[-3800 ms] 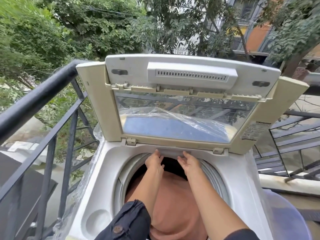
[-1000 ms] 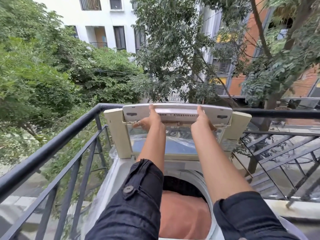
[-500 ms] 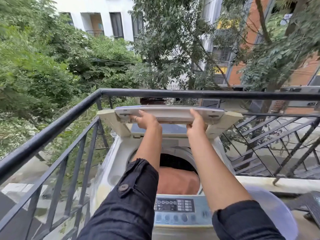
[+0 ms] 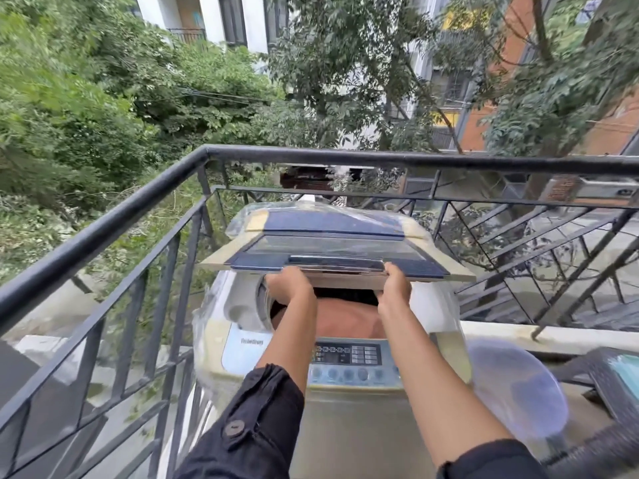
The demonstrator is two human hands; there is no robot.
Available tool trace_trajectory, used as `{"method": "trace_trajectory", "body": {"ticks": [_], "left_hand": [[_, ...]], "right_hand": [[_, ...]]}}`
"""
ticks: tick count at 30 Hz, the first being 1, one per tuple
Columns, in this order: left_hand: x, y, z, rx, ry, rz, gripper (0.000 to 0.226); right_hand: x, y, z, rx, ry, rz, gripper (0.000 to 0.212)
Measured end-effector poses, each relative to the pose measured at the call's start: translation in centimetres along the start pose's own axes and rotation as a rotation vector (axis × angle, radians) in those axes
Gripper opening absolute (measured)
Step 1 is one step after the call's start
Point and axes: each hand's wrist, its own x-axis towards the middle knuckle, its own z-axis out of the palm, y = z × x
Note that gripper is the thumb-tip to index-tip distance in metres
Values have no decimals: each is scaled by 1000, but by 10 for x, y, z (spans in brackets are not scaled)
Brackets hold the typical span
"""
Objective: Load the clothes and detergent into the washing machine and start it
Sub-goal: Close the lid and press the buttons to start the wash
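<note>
A white top-loading washing machine (image 4: pixel 349 402) stands on a balcony, wrapped partly in clear plastic. Its blue and cream lid (image 4: pixel 332 252) hangs nearly flat, a small gap above the tub. My left hand (image 4: pixel 288 283) and my right hand (image 4: pixel 396 286) both grip the lid's front edge from underneath. An orange-brown cloth (image 4: pixel 345 319) fills the tub opening below the lid. The control panel (image 4: pixel 349 363) with buttons and knobs lies at the front, between my forearms. No detergent is in sight.
A black metal railing (image 4: pixel 145 202) runs along the left and behind the machine. A pale blue plastic tub (image 4: pixel 515 388) sits right of the machine. A dark object (image 4: pixel 615 382) lies at the far right. Trees and buildings lie beyond.
The lid has swung down from upright to almost flat, with both hands holding its front edge. Earlier my hands were inside the tub on the cloth.
</note>
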Motion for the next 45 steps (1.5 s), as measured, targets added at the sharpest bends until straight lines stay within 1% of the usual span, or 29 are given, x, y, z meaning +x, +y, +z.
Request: {"method": "trace_trajectory", "body": {"ticks": [2, 4, 7, 9, 12, 14, 17, 20, 23, 27, 30, 33, 37, 39, 41, 42, 45], "left_hand": [[6, -12, -10, 73, -22, -27, 41], [14, -27, -21, 178, -63, -53, 47], [27, -46, -33, 393, -106, -42, 50], [36, -58, -38, 522, -131, -18, 51], [44, -72, -51, 669, -195, 16, 52], [51, -80, -57, 752, -230, 28, 52], [57, -84, -61, 833, -260, 71, 54], [53, -79, -62, 915, -291, 114, 52], [55, -79, -60, 990, -304, 145, 51], [58, -81, -59, 1025, -312, 161, 50], [62, -81, -59, 1042, -319, 165, 49], [64, -83, -61, 1078, -317, 175, 44], [62, -86, -62, 1072, -309, 214, 38], [63, -90, -64, 1018, -278, 224, 38], [61, -97, -69, 924, -252, 273, 34], [59, -100, -72, 872, -240, 313, 31], [54, -112, -85, 732, -215, 489, 20]], "right_hand": [[0, 16, -8, -121, 58, -3, 34], [-4, 29, -16, -254, 118, -23, 48], [-1, 48, -29, -418, 115, -39, 52], [5, 59, -36, -478, 82, -8, 49], [-2, 62, -45, -457, 64, 37, 24], [-1, 64, -51, -483, 60, 103, 18], [5, 66, -54, -510, 26, 140, 26], [6, 61, -54, -559, 30, 176, 27], [7, 58, -54, -605, -6, 202, 29], [5, 53, -55, -749, -60, 208, 32], [5, 53, -56, -784, -57, 222, 35], [3, 54, -56, -805, -34, 221, 30], [-2, 57, -56, -860, -4, 127, 11], [-4, 64, -58, -908, 39, 46, 15], [-12, 74, -60, -1036, 62, -121, 22], [-19, 80, -61, -1098, 66, -231, 22], [-48, 98, -62, -1108, -5, -577, 18]]}}
